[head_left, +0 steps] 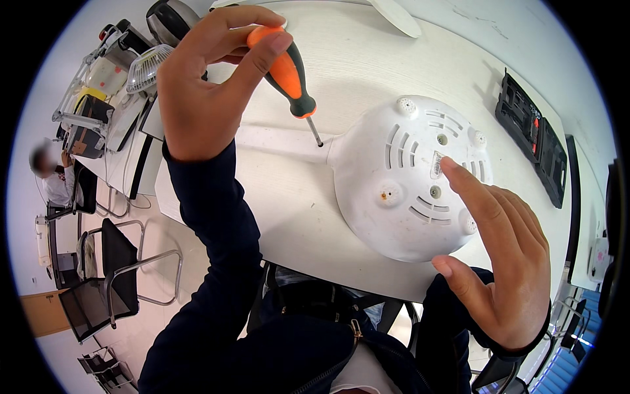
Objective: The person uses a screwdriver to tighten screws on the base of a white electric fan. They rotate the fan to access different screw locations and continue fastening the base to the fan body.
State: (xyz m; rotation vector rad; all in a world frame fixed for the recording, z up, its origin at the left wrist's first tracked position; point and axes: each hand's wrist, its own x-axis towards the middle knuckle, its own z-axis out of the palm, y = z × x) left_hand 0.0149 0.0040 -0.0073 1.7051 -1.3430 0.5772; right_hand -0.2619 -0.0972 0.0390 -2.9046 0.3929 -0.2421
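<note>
A white, round plastic appliance base (367,157) lies upside down on the table, with vent slots, small round feet and a long white neck (275,143) reaching left. My left hand (193,98) grips a screwdriver (285,72) with an orange and dark handle, fingers and thumb around its upper end. The shaft slants down, and its tip is at a small dark hole in the neck, close to the round part. My right hand (508,262) is open at the base's right side, index fingertip over the label and thumb by the near rim; contact is unclear.
A black tool case (531,134) lies open at the table's right edge. At the far left are a small white fan (149,69), a dark kettle-like appliance (172,21) and boxes. A black chair (121,272) stands left on the floor; another person (56,177) sits beyond.
</note>
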